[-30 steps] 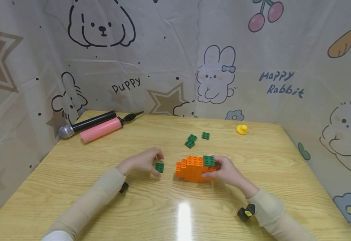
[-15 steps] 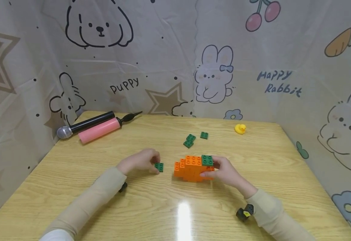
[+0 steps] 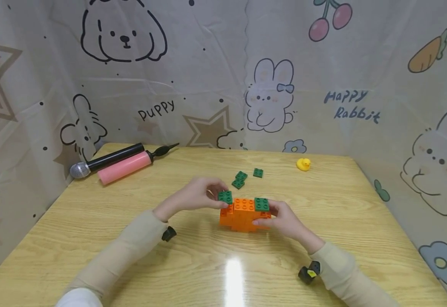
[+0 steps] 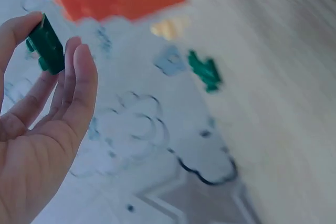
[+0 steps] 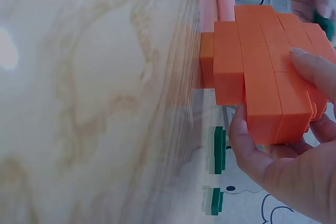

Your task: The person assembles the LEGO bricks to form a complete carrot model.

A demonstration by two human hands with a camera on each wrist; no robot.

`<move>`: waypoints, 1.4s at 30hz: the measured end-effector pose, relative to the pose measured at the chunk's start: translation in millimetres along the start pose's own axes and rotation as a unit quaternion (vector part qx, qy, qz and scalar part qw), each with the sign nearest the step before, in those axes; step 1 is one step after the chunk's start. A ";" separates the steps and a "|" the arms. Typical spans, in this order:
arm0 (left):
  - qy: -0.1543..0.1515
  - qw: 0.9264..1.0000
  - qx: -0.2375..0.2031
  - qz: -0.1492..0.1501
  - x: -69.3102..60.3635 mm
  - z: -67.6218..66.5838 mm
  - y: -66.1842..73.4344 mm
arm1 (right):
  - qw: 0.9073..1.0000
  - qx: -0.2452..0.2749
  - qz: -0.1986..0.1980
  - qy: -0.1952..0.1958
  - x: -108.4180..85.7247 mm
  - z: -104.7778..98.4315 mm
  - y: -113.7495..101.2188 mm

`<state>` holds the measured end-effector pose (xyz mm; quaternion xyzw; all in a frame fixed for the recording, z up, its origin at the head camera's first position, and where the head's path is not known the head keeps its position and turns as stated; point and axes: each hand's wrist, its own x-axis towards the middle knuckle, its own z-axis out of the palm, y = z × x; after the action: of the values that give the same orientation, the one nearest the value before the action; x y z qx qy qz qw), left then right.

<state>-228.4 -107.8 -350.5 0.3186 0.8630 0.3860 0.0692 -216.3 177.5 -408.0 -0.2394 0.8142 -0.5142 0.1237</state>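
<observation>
My left hand (image 3: 198,194) pinches a green building brick (image 3: 225,196) between thumb and fingertips. In the left wrist view this green brick (image 4: 48,46) is held on edge, apart from the orange bricks. From the head view it overlaps the left end of the stepped orange brick build (image 3: 244,217); whether they touch I cannot tell. Another green brick (image 3: 261,204) sits on top of the build, toward its right. Gripping the build's right end is my right hand (image 3: 288,219), thumb on the near side. The right wrist view shows the orange build (image 5: 262,66) from another angle.
Several loose green bricks (image 3: 238,183) lie behind the build. A yellow toy duck (image 3: 303,164) stands at the back right of the wooden table (image 3: 150,273). At the back left lie a microphone (image 3: 108,159) and a pink hand pump (image 3: 125,167).
My left hand has taken hold of the green brick on the table, lifted it and brought it right to the orange build. The right hand keeps its grip, almost unmoved.
</observation>
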 end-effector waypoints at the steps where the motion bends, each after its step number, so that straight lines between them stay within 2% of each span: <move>1: -0.005 1.000 0.000 0.005 1.7 0.5 5.7 | 1.000 0.000 -0.001 0.001 0.2 0.3 -0.1; 5: -0.019 0.999 0.009 0.033 7.8 4.3 15.8 | 1.000 -0.001 -0.007 0.003 0.8 2.1 -2.0; 8: -0.020 0.999 0.021 0.041 10.6 7.8 13.8 | 1.000 0.003 -0.006 0.001 0.9 3.6 -3.2; 17: -0.021 0.999 0.017 0.046 13.2 13.0 6.2 | 1.000 0.003 0.002 -0.003 -0.5 4.1 -1.3; 22: -0.032 0.998 0.024 0.044 16.1 10.8 5.8 | 1.000 0.003 0.000 -0.005 -0.6 3.5 -0.7; 30: -0.042 0.998 0.007 0.034 17.5 7.6 5.3 | 1.000 0.007 -0.002 -0.005 -0.3 2.5 -1.8; 42: -0.053 0.999 0.008 0.007 20.2 10.4 4.0 | 1.000 0.007 0.007 -0.002 -1.2 1.8 -0.3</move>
<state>-238.5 -87.2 -352.3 0.3455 0.8590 0.3619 0.1089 -214.4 176.6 -408.5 -0.2341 0.8121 -0.5183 0.1306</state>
